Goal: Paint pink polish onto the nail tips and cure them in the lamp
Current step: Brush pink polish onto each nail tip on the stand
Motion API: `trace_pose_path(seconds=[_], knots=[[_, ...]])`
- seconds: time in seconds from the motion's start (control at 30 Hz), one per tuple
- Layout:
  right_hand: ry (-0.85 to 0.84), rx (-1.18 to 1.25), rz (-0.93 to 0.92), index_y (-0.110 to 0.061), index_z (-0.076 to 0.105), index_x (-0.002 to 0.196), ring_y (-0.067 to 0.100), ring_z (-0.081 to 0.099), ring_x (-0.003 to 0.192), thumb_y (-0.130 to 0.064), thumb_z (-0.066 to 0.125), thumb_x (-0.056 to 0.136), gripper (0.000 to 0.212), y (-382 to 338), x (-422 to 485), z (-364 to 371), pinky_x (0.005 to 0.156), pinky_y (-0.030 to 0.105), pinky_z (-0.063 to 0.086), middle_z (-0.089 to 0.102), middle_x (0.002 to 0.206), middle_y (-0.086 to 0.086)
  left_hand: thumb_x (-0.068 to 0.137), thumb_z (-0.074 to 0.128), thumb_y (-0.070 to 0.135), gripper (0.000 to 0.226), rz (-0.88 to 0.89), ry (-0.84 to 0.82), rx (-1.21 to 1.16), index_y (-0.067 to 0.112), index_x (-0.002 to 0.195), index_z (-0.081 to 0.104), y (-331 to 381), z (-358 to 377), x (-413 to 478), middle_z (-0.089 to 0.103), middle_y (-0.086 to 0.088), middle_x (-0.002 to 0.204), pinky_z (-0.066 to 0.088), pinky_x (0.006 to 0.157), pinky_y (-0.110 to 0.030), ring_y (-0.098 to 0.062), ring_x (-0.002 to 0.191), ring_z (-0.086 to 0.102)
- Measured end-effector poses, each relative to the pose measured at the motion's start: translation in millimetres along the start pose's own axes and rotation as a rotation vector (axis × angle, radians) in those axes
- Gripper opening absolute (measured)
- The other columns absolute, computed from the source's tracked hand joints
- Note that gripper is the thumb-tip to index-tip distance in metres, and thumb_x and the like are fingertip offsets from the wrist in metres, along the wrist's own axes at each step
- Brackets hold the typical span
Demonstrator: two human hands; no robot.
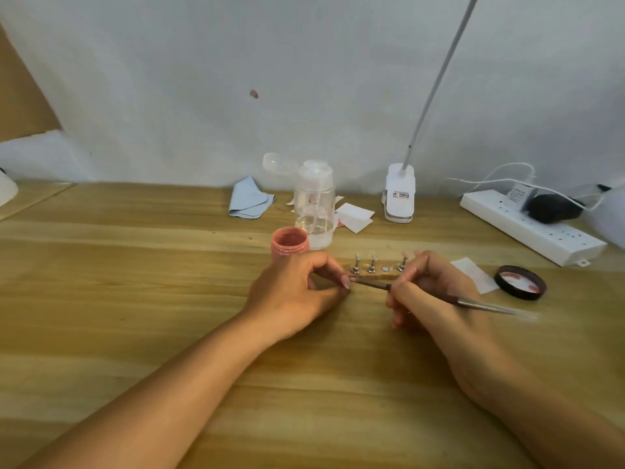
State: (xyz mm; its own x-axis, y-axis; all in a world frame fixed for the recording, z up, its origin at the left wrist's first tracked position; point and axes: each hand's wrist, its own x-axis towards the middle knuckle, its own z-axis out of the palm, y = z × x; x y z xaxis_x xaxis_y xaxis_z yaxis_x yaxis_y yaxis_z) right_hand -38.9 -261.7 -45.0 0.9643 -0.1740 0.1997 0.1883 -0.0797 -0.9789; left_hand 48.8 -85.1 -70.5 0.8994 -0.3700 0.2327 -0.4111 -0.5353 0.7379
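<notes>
An open pink polish jar (290,244) stands on the wooden table (135,299), just beyond my left hand (297,296). A small wooden holder (373,274) behind my hands carries three metal stands with nail tips (372,264) and one bare magnet spot. My right hand (429,292) grips a thin brush (473,303) like a pen, bristle end pointing left. My left hand's curled fingers pinch something small at the brush tip; what it is stays hidden. The white clip lamp (399,197) stands at the back.
A clear pump bottle (314,204), a blue cloth (250,199) and white wipes (355,216) lie behind the jar. The jar's black lid (520,282) lies at the right beside another wipe (473,274). A white power strip (531,226) with cables fills the back right.
</notes>
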Motion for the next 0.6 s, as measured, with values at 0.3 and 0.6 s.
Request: trace_pose_path(seconds=[0.3,0.6], knots=[[-0.006,-0.056,0.015,0.003,0.052,0.081,0.017,0.056,0.053,0.0,0.06,0.081,0.009,0.3,-0.5,1.5,0.053,0.025,0.05,0.065,0.068,0.01,0.078,0.074,0.039,0.011,0.0,0.009,0.022,0.045,0.08,0.066,1.6,-0.9,0.0,0.059,0.029,0.058,0.03,0.054,-0.023,0.004,0.046,0.047],[0.016,-0.058,0.021,0.003,0.05,0.081,0.018,0.054,0.051,0.001,0.059,0.082,0.009,-1.0,-1.1,1.7,0.053,0.027,0.05,0.066,0.064,0.009,0.077,0.074,0.04,0.011,-0.005,0.003,0.01,0.046,0.081,0.067,-1.3,0.3,1.7,0.065,0.018,0.065,0.032,0.057,-0.024,0.002,0.047,0.048]])
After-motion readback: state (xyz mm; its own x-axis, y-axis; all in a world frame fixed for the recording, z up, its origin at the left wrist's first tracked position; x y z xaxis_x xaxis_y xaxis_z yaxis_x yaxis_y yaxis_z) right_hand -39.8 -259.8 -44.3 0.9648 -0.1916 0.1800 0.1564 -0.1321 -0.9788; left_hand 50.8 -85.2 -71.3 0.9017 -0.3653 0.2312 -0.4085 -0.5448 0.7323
